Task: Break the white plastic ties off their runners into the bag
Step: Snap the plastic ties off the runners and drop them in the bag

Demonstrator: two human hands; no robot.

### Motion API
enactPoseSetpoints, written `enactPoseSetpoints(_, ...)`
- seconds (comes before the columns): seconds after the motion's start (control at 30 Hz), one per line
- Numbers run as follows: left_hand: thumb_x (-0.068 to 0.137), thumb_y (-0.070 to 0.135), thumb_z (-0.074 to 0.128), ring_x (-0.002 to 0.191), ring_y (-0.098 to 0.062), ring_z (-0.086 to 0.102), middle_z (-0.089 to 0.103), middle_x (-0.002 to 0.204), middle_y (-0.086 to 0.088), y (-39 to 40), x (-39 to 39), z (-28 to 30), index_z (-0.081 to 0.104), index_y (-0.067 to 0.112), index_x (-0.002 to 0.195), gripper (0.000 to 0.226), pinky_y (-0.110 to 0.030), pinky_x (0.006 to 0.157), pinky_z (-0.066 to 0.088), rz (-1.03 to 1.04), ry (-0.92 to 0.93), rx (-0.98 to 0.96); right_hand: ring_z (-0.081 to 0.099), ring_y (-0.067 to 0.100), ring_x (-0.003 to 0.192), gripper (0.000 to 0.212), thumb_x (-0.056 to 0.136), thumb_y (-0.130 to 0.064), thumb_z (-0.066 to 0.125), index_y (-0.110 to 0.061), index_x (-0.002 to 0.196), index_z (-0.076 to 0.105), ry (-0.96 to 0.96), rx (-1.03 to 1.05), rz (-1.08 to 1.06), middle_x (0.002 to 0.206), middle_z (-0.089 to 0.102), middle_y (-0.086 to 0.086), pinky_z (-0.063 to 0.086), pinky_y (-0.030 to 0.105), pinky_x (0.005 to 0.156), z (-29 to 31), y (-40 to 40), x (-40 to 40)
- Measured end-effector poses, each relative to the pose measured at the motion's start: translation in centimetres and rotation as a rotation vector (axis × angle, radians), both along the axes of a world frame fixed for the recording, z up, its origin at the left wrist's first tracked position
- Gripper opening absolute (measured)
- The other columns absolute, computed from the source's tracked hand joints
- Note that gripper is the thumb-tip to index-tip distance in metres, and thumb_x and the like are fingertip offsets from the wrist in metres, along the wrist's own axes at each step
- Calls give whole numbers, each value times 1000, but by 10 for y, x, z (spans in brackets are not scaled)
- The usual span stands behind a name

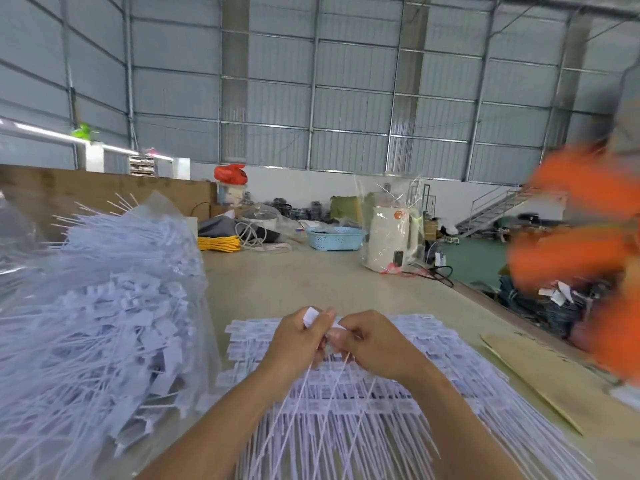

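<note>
Right now both hands meet at lower centre of the frame: the left hand [299, 336] pinches a white tie's tag head [311, 315] while the right hand [372, 341] curls round thin strands beside it, likely so one side steadies as the other snaps. Beneath them a stack of ties still on runners [433, 382] lies flat on the table [311, 278], close for quick picking. At left, the clear bag [104, 323], heaped with loose ties, sits just beside the hands, presumably for short drops.
</note>
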State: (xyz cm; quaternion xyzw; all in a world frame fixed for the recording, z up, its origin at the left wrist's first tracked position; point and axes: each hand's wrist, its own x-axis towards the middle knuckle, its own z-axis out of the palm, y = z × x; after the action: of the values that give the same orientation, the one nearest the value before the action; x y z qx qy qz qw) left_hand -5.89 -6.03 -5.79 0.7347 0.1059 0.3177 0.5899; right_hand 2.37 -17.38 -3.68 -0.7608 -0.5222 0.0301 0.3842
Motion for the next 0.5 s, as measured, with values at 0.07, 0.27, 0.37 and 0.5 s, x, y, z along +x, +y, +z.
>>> enactPoseSetpoints(0.07,98,26,51,34,-10,30,40,49,-1,-1,1,2,54,1,77,33,-16,38,26,-26,6,-84,49,12,55,31,92,-21,55,-2,68,62,-153,17,-61,57,54,1,42,31,58,0,2,0)
enactPoseSetpoints(0.27,98,22,51,31,-11,28,44,60,-9,1,6,8,45,8,70,32,-14,35,23,-51,67,-349,54,25,77,25,95,-30,45,-22,72,40,-673,-49,-213,82,63,5,19,22,47,0,5,-5)
enactPoseSetpoints(0.37,97,23,52,29,-10,28,42,53,-6,2,9,7,44,10,70,31,-14,34,23,-7,68,-393,52,25,69,31,94,-30,49,-18,67,42,-636,68,-170,69,56,5,23,23,48,8,0,-14)
enactPoseSetpoints(0.5,98,20,50,24,-8,30,37,36,4,39,-1,10,40,11,61,39,-13,30,24,205,-14,-549,40,5,44,35,88,-26,56,-12,56,57,24,674,114,50,48,-1,32,16,44,29,-17,-20)
